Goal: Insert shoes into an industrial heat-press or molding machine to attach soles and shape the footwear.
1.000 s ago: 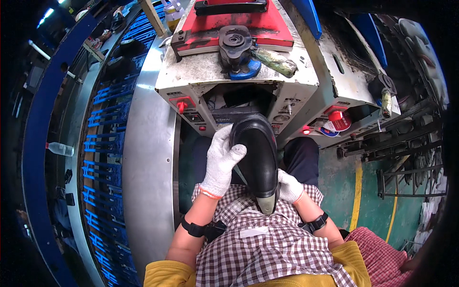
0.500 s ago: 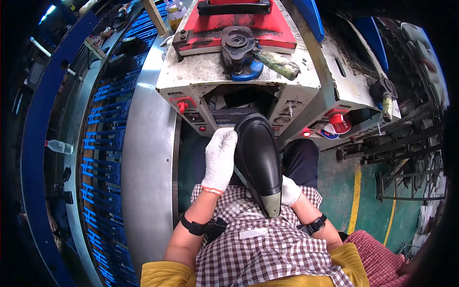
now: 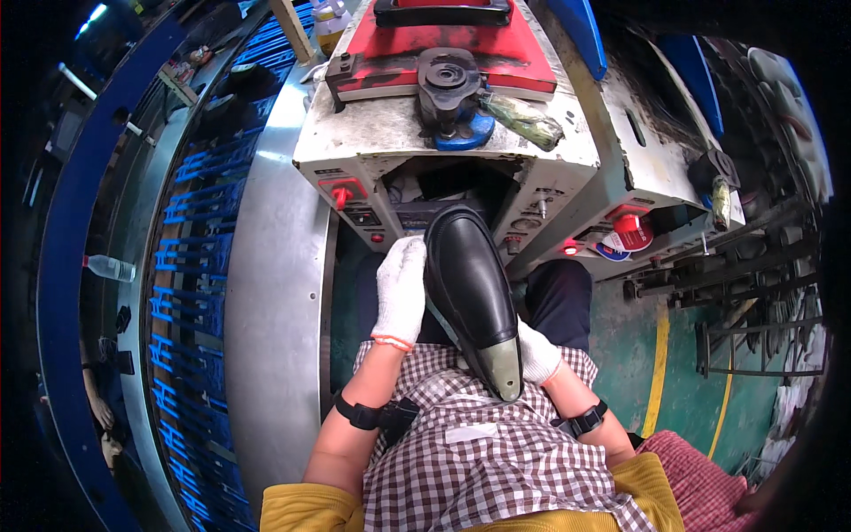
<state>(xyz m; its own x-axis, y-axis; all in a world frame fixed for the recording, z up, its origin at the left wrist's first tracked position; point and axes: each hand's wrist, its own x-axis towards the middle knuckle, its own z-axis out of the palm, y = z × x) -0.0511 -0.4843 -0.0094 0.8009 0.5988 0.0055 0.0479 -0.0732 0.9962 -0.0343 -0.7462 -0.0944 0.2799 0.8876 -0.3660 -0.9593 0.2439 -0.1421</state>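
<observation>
A black leather shoe upper is stretched over a grey-green shoe last and lies in front of my apron, its rounded toe pointing away from me. The narrow heel end of the last, with a small hole, is bare and nearest my body. My left hand, in a white knit glove, is closed on the left edge of the upper close to the toe. At the heel end my right hand, also gloved, grips the right side; its fingers are partly hidden behind the last.
Ahead stands a worn white machine with a red top, a dark knob-like fitting and a red switch. Along the left runs a metal ledge beside a blue-slatted conveyor. A shoe rack stands right.
The shoe upper on its last has shifted slightly left at the toe and turned a little, showing more of its right side. Both hands keep their hold.
</observation>
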